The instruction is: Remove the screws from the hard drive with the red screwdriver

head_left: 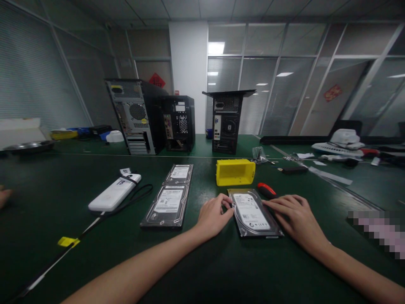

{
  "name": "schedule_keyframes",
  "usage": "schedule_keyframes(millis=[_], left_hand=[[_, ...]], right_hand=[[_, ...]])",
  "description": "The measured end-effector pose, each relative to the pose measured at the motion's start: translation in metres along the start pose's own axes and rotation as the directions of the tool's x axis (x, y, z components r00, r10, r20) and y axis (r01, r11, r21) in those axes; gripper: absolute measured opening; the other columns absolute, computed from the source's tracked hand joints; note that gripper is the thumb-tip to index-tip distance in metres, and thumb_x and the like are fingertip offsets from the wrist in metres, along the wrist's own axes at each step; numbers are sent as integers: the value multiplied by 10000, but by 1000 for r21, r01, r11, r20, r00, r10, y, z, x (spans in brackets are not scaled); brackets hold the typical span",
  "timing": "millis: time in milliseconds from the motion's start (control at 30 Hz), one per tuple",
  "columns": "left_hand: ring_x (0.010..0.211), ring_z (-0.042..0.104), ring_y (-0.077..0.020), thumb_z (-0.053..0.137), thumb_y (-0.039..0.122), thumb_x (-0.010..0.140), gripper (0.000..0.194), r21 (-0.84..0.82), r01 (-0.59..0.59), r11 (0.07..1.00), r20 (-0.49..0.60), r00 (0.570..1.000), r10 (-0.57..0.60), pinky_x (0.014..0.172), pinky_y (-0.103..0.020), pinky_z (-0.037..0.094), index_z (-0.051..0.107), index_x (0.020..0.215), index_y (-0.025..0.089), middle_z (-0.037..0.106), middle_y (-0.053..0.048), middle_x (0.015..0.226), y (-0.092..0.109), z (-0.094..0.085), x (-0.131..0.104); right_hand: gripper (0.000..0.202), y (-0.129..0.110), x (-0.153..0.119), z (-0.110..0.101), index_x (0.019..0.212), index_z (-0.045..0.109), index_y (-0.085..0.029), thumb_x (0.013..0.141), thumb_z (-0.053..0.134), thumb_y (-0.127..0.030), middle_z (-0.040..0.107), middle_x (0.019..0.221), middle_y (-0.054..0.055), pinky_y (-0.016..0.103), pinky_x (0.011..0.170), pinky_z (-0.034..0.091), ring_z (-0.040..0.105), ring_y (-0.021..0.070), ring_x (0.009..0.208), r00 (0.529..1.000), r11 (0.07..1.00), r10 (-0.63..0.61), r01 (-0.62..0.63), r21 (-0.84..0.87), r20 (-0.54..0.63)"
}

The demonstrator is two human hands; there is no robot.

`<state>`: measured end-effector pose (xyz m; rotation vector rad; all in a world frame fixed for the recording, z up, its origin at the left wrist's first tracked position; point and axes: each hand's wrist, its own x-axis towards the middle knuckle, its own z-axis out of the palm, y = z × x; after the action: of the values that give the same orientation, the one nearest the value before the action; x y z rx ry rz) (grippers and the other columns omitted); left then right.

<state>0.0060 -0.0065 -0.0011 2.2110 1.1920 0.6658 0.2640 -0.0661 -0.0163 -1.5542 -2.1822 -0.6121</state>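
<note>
A: Where's the silver-and-black metal hard drive with the white label (253,213)?
B: Flat on the dark green bench (202,270), label up, between the left hand (212,214) and the right hand (295,215). Both at its long edges.

A: Grip?
B: Left: fingers curled, thumb and index drawn together at the drive's edge. Can't make out if anything small is pinched there. Right: fingers stretched out straight, tips on the opposite edge, not wrapped round it.

A: How far along?
B: My read: midway on this one. It's set down square between the hands, both on it, not lifted. Can't see any screws or loose parts on it from here, so no call on what's fixed or removed.

A: Others?
B: Two more. A dark metal drive with a big white label (169,200) left of the left hand, and a similar labelled drive (181,172) beyond it, end to end, neither one touched. Third sits well apart from that row, so I'd call the lineup unfinished, if it's meant to be one.

A: Tools?
B: Screwdriver with a red-and-black handle (266,190), lying just beyond the right hand's fingertips. Not gripped. Yellow plastic box on its side (236,162) ahead, between the hands, mouth facing us.
</note>
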Motion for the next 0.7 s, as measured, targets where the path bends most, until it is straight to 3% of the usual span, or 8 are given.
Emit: schedule_keyframes(millis=[700], left_hand=[[843, 567, -171, 470, 370, 835, 258, 3, 2, 1000, 7, 1000, -2, 740, -297, 413, 562, 1024, 219, 657, -2, 955, 2, 0, -1]], right_hand=[[331, 2, -1, 2, 1153, 621, -278, 854, 482, -256, 682, 1047, 37, 461, 854, 371, 590, 229, 959, 1000, 1000, -8, 8, -20, 9]])
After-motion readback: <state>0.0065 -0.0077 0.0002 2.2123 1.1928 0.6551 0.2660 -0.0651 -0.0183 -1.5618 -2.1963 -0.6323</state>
